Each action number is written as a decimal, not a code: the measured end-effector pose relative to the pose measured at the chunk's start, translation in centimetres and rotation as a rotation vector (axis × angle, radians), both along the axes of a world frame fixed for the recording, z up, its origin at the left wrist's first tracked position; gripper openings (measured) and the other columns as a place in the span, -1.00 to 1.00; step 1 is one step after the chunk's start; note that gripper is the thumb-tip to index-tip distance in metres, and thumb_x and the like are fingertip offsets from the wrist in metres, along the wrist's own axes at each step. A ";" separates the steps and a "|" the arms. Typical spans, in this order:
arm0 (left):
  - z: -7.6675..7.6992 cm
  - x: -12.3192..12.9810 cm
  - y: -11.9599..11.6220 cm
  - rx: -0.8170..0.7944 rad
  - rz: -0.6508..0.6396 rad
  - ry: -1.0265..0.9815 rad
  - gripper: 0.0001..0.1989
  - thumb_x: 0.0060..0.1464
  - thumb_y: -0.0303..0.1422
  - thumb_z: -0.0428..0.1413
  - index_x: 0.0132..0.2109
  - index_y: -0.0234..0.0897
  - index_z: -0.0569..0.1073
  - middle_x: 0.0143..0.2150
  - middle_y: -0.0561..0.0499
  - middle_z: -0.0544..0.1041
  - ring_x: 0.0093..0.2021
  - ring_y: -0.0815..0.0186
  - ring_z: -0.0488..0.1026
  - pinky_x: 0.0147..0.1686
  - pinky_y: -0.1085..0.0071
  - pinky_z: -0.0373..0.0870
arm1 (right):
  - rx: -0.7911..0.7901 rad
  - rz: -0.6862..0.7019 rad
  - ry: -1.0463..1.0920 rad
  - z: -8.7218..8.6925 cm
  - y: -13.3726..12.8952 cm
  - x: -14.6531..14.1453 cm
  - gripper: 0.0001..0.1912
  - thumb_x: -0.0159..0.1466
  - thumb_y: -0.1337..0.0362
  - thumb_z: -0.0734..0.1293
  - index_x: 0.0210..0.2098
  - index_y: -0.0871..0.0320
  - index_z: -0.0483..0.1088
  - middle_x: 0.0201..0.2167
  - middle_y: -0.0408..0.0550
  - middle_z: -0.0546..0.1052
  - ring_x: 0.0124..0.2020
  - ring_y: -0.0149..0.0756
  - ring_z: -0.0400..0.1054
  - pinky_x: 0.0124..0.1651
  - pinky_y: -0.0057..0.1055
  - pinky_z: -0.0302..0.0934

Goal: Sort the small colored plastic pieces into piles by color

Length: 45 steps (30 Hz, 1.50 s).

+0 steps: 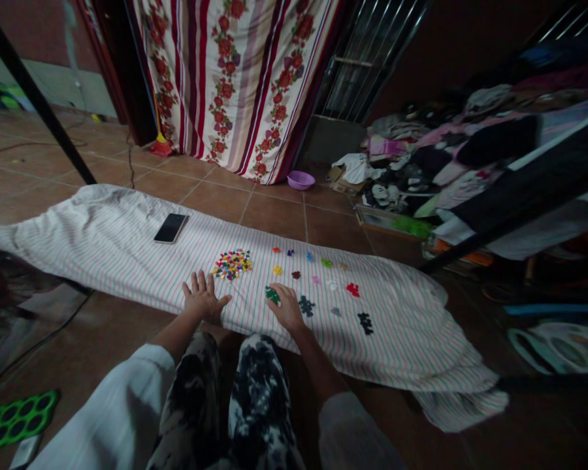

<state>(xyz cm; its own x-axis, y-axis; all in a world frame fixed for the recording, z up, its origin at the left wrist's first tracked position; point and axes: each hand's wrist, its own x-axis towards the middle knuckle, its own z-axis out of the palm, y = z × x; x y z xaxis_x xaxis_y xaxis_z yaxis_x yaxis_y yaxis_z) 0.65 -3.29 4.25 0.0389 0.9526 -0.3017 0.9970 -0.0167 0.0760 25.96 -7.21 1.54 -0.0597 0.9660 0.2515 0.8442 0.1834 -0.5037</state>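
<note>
Head view: left hand (202, 301) spread beside the mixed pile (232, 264), whose long axis rises rightward. Right hand (289, 309) curls at green pieces (272, 295) on striped cloth (137, 267); whether gripping, I cannot tell.

- A head-worn camera is looking forward and steeply down over the wearer's knees (257, 391), taking in the left hand (204, 300) and right hand (288, 310) from near.
- It is facing across a cloth-covered worktop (402, 349), reaching the floral curtain (242, 85) and tiled floor (269, 209) beyond.
</note>
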 end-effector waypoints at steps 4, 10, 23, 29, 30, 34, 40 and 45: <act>-0.1 0.0 0.0 0.002 0.002 0.004 0.01 -0.02 0.26 -0.37 0.35 -0.43 -0.22 0.40 -0.31 -0.32 0.37 -0.14 -0.41 0.24 -0.18 -0.30 | 0.006 0.029 -0.040 0.0 0.0 -0.4 -0.59 0.21 0.27 0.27 0.06 0.14 0.34 0.06 0.03 0.42 0.09 -0.16 0.20 0.15 -0.18 0.07; 0.2 0.0 -0.1 -0.008 0.005 0.004 0.01 -0.02 0.26 -0.38 0.35 -0.43 -0.23 0.40 -0.30 -0.33 0.37 -0.14 -0.43 0.24 -0.18 -0.32 | 0.001 0.032 -0.058 0.0 0.3 -0.9 -0.68 0.23 0.27 0.28 -0.02 0.11 0.39 -0.04 0.03 0.46 0.01 -0.16 0.24 0.10 -0.19 0.10; -0.8 0.0 0.1 0.046 0.000 -0.015 0.02 -0.03 0.26 -0.39 0.35 -0.44 -0.21 0.40 -0.31 -0.31 0.38 -0.15 -0.40 0.23 -0.21 -0.31 | 0.013 0.044 0.008 1.1 2.7 -4.1 -0.75 0.30 0.28 0.19 -0.13 0.07 0.47 -0.12 -0.02 0.48 -0.04 -0.23 0.26 0.07 -0.28 0.13; -1.0 -0.1 0.2 0.041 -0.001 -0.026 0.00 -0.01 0.25 -0.40 0.35 -0.43 -0.20 0.40 -0.31 -0.29 0.38 -0.14 -0.41 0.23 -0.20 -0.31 | -0.083 0.095 0.000 2.0 4.8 -8.4 -0.71 0.28 0.33 0.19 -0.06 0.10 0.44 -0.12 -0.01 0.45 -0.11 -0.32 0.33 -0.01 -0.40 0.20; -1.0 -0.1 0.2 0.041 -0.001 -0.024 -0.01 0.00 0.24 -0.40 0.35 -0.43 -0.20 0.40 -0.31 -0.29 0.38 -0.14 -0.41 0.23 -0.19 -0.31 | -0.101 0.094 -0.008 2.1 5.1 -8.9 -0.71 0.28 0.33 0.20 -0.05 0.09 0.44 -0.11 -0.01 0.44 -0.09 -0.32 0.33 0.01 -0.40 0.19; -0.6 0.0 0.2 0.017 -0.004 -0.018 -0.01 0.00 0.24 -0.40 0.35 -0.44 -0.21 0.40 -0.31 -0.31 0.37 -0.14 -0.43 0.23 -0.19 -0.32 | -0.168 0.039 -0.055 1.8 6.1 -10.0 -0.70 0.28 0.33 0.18 -0.04 0.07 0.42 -0.07 -0.02 0.44 -0.06 -0.30 0.31 0.01 -0.39 0.17; -0.3 0.0 0.1 0.014 -0.006 -0.025 -0.01 0.00 0.24 -0.39 0.35 -0.45 -0.22 0.40 -0.31 -0.31 0.37 -0.14 -0.43 0.24 -0.19 -0.33 | -0.219 -0.061 -0.112 1.8 6.9 -10.8 -0.77 0.28 0.30 0.20 -0.10 0.06 0.39 -0.12 -0.02 0.45 -0.11 -0.28 0.34 -0.10 -0.39 0.19; -0.3 0.0 0.0 0.018 -0.011 -0.032 -0.02 0.01 0.23 -0.39 0.35 -0.45 -0.21 0.40 -0.32 -0.30 0.37 -0.15 -0.43 0.24 -0.19 -0.33 | -0.238 -0.068 -0.131 2.1 7.4 -10.9 -0.82 0.27 0.29 0.22 -0.14 0.07 0.37 -0.16 -0.03 0.46 -0.15 -0.28 0.35 -0.15 -0.38 0.19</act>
<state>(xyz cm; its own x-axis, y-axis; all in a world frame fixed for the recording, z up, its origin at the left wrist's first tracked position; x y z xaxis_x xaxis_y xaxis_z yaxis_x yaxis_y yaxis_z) 0.62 -3.24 3.98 0.0585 0.9573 -0.2832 0.9938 -0.0290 0.1073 15.10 0.16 3.69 -0.0100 0.9999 0.0110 0.9113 0.0137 -0.4114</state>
